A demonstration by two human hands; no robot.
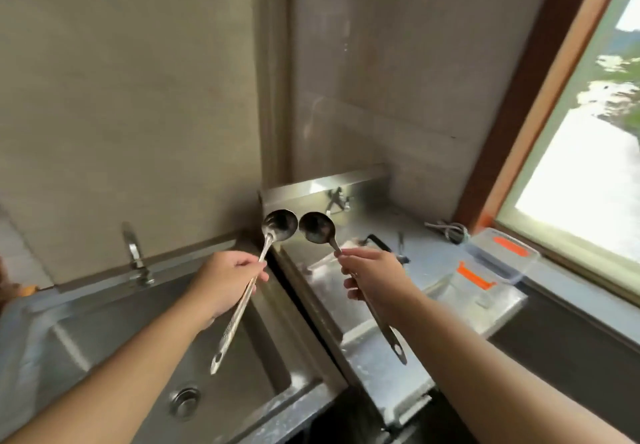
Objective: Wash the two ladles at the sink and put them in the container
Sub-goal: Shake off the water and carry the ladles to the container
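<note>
My left hand (225, 279) grips the handle of a steel ladle (280, 225), bowl up and facing me, handle end hanging over the sink (114, 343). My right hand (372, 279) holds a second steel ladle (317, 227) the same way, its bowl beside the first, nearly touching. Both bowls are raised in front of the wall corner. A clear plastic container (474, 296) with orange clips stands on the counter to the right of my right hand, its lid (504, 253) lying behind it.
The sink has a drain (185, 402) at the front and a faucet (135, 253) at its back edge. A second steel counter (370, 357) to the right carries a black-handled item (379, 241) and cords (448, 230). A window (588, 132) fills the right side.
</note>
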